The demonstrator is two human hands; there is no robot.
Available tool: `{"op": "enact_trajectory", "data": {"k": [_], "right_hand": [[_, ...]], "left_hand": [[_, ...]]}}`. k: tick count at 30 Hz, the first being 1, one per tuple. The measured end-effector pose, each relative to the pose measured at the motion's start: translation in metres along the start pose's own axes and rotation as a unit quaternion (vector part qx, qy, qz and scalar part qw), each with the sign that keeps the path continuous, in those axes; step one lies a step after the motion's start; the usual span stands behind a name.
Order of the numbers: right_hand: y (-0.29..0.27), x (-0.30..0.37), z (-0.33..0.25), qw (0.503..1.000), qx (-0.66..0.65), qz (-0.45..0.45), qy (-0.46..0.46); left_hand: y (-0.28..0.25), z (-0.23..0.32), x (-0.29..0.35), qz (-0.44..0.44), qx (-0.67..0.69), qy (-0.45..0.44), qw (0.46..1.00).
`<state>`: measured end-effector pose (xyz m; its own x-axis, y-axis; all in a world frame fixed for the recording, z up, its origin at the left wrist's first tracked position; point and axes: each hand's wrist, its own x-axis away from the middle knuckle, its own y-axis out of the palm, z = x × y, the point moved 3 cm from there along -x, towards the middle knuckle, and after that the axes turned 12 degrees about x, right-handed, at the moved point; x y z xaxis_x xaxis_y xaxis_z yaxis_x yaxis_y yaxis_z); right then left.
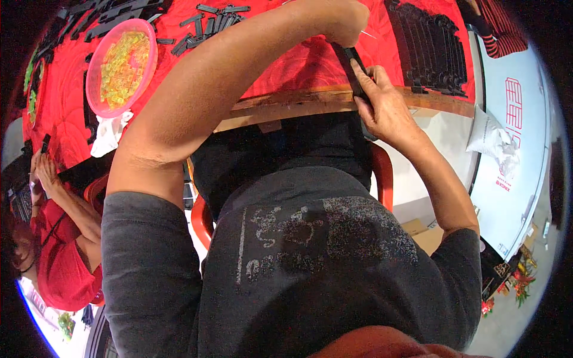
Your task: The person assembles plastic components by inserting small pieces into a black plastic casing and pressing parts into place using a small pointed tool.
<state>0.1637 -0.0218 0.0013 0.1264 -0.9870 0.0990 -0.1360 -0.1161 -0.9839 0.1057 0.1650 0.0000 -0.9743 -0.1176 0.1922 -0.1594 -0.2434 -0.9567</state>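
Observation:
My right hand (385,107) is closed round a long, narrow black plastic part (352,68), its thumb and index finger lying along the part. The part stands upright in the picture over the front edge of the table. My left hand (349,27) is bent at the wrist by the part's far end. Its fingers are hidden behind the back of the hand, so what they grip is out of sight. A thin, pale, needle-like tip (368,34) sticks out beside it.
On the red-covered table (292,68) stands a pink basket (89,89) of small yellow-green pieces. Loose black parts (212,24) lie beyond it; rows of long black parts (433,51) lie at right. A person in red (65,256) works at left. A striped sleeve (501,36) shows far right.

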Motion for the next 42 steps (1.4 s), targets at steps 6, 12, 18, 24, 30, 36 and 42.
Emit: {"op": "enact_trajectory", "data": {"k": [6,12,18,24,30,36,42], "right_hand": [[0.001,0.004,0.002,1.000,-0.016,0.023,0.009],[0.003,0.005,0.003,0.999,-0.020,0.031,0.013],[0.000,0.007,0.002,0.998,-0.034,0.060,0.003],[-0.002,0.003,0.001,0.999,-0.027,0.046,-0.003],[-0.003,0.006,0.000,0.999,-0.008,0.044,-0.002],[-0.002,0.005,0.000,0.998,-0.018,0.058,-0.010],[-0.004,0.003,-0.002,0.998,-0.013,0.057,-0.014]], "left_hand": [[-0.004,0.005,0.008,0.017,-0.001,-0.114,0.993],[-0.013,0.024,0.008,-0.008,0.029,-0.147,0.989],[-0.011,0.005,0.010,-0.005,0.116,-0.150,0.982],[0.019,-0.012,-0.007,0.016,-0.047,0.028,0.998],[-0.009,-0.034,0.033,0.231,0.409,0.020,0.883],[-0.017,0.003,0.077,0.159,0.644,-0.177,0.727],[-0.005,-0.007,0.085,0.346,0.622,-0.154,0.685]]}}
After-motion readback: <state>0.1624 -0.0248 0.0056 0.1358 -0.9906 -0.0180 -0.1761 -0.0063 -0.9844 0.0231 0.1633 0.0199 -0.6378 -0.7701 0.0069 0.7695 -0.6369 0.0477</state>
